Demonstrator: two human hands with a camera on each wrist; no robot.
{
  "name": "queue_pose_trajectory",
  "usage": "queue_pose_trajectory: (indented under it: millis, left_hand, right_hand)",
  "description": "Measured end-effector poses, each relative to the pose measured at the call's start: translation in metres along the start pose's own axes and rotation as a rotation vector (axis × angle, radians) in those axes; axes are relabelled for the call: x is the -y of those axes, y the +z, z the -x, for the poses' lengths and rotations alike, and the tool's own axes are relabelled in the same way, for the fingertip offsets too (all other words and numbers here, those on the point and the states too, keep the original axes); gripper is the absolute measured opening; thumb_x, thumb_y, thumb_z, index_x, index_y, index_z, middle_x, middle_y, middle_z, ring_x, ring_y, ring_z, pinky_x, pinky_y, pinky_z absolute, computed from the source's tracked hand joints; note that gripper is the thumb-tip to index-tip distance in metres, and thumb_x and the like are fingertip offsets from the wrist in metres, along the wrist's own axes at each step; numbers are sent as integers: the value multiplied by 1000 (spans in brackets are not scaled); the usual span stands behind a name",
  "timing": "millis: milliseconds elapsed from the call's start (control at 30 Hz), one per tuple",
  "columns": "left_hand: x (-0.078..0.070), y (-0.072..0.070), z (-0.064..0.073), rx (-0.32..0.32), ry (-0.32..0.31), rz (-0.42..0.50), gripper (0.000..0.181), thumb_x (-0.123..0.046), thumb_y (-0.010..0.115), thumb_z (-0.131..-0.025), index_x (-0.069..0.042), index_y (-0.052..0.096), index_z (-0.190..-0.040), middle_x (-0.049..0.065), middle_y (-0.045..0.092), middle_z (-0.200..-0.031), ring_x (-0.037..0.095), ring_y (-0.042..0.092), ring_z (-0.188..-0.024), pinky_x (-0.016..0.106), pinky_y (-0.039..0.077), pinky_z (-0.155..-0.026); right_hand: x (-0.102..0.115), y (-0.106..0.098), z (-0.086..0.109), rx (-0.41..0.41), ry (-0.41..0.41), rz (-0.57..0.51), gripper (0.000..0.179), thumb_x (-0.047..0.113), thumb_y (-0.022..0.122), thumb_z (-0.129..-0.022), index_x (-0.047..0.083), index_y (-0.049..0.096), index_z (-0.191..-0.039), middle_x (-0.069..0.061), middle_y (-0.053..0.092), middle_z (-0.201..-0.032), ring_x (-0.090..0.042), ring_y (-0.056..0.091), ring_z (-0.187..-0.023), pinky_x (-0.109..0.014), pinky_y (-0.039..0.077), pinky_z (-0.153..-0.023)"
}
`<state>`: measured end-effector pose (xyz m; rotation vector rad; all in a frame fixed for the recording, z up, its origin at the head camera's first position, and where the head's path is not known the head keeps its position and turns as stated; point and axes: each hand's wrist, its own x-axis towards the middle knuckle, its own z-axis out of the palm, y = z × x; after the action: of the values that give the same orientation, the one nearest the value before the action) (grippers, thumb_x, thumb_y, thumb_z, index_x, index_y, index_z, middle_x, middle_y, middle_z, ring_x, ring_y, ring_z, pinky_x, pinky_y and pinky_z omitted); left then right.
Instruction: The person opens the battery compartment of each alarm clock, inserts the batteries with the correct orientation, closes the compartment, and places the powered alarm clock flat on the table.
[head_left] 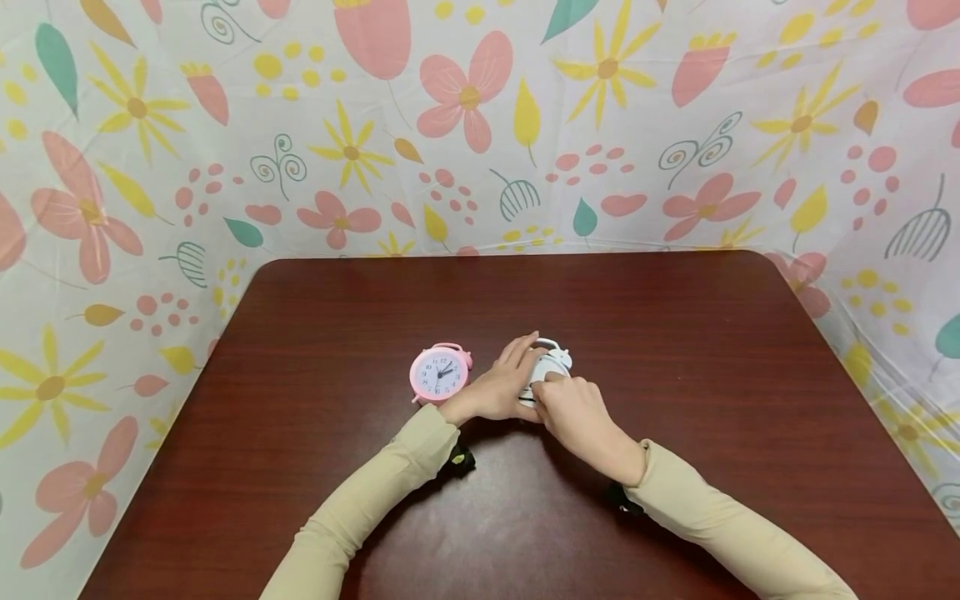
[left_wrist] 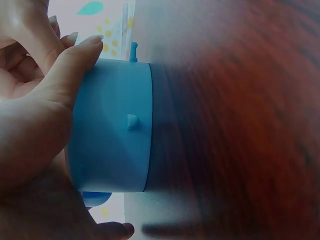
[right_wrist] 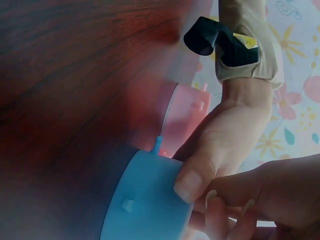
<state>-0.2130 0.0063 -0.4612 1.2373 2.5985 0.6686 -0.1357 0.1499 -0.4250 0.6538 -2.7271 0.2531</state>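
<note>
A light blue twin-bell alarm clock (head_left: pixel 551 367) lies face down on the table, its back turned up and its handle pointing away from me. My left hand (head_left: pixel 498 387) holds it by the left side, with the thumb along the near edge in the left wrist view. Over the clock's back, my right hand (head_left: pixel 581 417) bends in from the right with its fingers curled against it; what the fingertips pinch there is hidden. Side by side with it, a pink alarm clock (head_left: pixel 440 375) lies face up, just left of my left hand.
The dark red-brown wooden table (head_left: pixel 360 300) has rounded far corners. A flower-printed cloth (head_left: pixel 465 167) hangs behind and along both sides. Black wrist straps (head_left: pixel 459 460) show at the cuffs of my beige sleeves.
</note>
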Motion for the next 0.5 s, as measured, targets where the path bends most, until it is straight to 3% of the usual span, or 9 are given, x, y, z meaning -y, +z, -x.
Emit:
queue_pose_trajectory:
  millis: [500]
  left_hand:
    - [-1,-2,0,19,-15,3,98,-37,83,-74,-3,27,-146,22,11,-159,37,10,-148,47,22,-118]
  right_hand:
    - [3,1,-3,32,20,29,21,1,76,-71,9,58,-62,-6,56,-65,-26,52,-46,-37,41,-39]
